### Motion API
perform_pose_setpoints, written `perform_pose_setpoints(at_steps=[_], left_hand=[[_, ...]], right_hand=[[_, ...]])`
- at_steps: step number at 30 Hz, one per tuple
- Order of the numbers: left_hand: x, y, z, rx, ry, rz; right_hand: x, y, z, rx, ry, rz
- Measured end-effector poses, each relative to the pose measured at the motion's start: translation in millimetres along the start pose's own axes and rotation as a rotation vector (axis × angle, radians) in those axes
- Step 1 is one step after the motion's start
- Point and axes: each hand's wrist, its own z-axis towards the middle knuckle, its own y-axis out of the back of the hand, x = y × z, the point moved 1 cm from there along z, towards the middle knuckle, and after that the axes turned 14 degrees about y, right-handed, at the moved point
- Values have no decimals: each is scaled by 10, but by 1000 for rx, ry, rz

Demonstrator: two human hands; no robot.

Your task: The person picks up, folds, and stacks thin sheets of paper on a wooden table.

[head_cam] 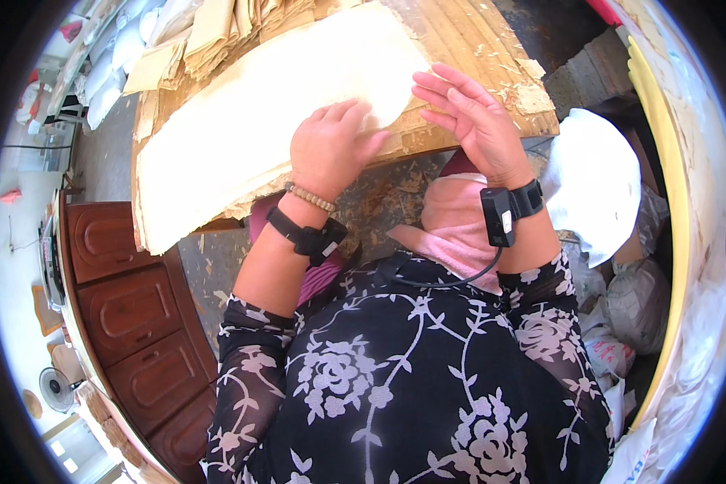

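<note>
A wide stack of thin pale sheets (236, 127) lies across the wooden table (478, 36), its upper face washed out by bright light. My left hand (330, 142) is palm down over the near part of the stack, fingers bent; whether it pinches a sheet cannot be told. At the right end of the stack is my right hand (469, 121), raised with the palm turned inward and the fingers apart, nothing in them. Each wrist carries a black strapped device. Beyond the stack are folded tan sheets (212, 36) in bundles.
Shavings and scraps (532, 97) litter the table's right corner and the floor below. Brown cabinets (133, 302) stand at left. A pink towel (460, 236) is in front of my body. At right are a white cloth (593, 175) and several plastic bags (635, 302).
</note>
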Motion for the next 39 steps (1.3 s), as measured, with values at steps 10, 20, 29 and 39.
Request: perform_pose_setpoints(at_steps=[10,20,29,39], left_hand=[[157,-163,202,-18,570,-312],[116,-179,111,-50,298,-19],[935,1188,605,-549,701,-708],[101,797,504,-126,13,285]], right_hand=[[-42,-111,6,130,93,-538],[-307,-337,158,594,522,-1554],[-347,-470,155,552,544,-1595],[-378,-894,-129,189,-260,-13]])
